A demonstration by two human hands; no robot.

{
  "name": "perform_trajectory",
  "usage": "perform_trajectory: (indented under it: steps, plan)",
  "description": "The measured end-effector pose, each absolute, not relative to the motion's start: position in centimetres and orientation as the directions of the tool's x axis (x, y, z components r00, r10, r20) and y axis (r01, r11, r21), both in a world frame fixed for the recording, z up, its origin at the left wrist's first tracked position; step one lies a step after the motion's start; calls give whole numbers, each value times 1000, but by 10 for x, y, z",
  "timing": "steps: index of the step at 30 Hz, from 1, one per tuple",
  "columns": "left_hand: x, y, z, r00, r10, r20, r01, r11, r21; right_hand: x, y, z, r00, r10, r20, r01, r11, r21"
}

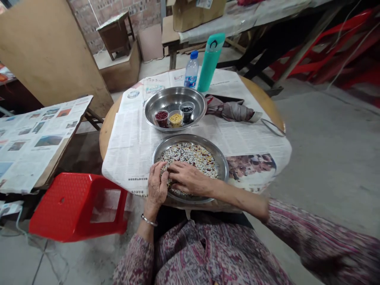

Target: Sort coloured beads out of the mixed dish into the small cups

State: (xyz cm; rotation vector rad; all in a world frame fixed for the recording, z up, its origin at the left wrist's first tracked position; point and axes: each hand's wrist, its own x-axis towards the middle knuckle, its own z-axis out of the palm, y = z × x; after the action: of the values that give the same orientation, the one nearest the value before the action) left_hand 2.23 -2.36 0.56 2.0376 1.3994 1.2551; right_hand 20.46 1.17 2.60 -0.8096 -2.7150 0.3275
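Observation:
A round steel tray (221, 158) holds a spread of mixed grains and beans (190, 152), pale with dark, red and yellow ones among them. Over its left rim lies my left hand (158, 183), thumb apart from the fingers and nothing visible in it. My right hand (188, 179) reaches across the tray from the right, its fingers bent together down at the grains; whatever is between the fingertips is hidden. Behind stands a steel basin (166, 97) with three clear cups: dark red beans (162, 118), yellow beans (175, 118) and black beans (187, 112).
Newspaper (124, 146) covers the round table. At its back stand a water bottle (192, 69) and a teal flask (210, 63). A folded umbrella-like grey bundle (231, 110) lies right of the basin. A red stool (68, 206) is at the left.

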Motion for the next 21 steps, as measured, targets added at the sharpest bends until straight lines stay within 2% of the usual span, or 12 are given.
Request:
perform_trajectory:
  steps: [2,5,8,10,12,17,21]
  plan:
    - [22,-24,5,112,880,461,550,-441,709,225,9,27,-807,557,194,500,821,-276]
    - [23,-24,5,111,883,455,538,-438,720,258,15,28,-711,658,249,610,753,-247]
    - [22,-23,5,108,886,450,525,-435,732,273,26,28,-516,804,296,783,583,-217]
    - [22,-23,5,104,887,450,521,-434,735,269,30,26,-399,877,267,867,456,-200]
    - [22,-23,4,99,886,454,521,-435,735,258,29,22,-356,909,215,890,400,-217]
    - [22,-24,3,93,889,449,529,-426,734,232,12,19,-503,843,191,736,534,-417]
    - [23,-24,3,96,887,451,544,-426,723,231,-8,31,-669,716,199,582,672,-458]
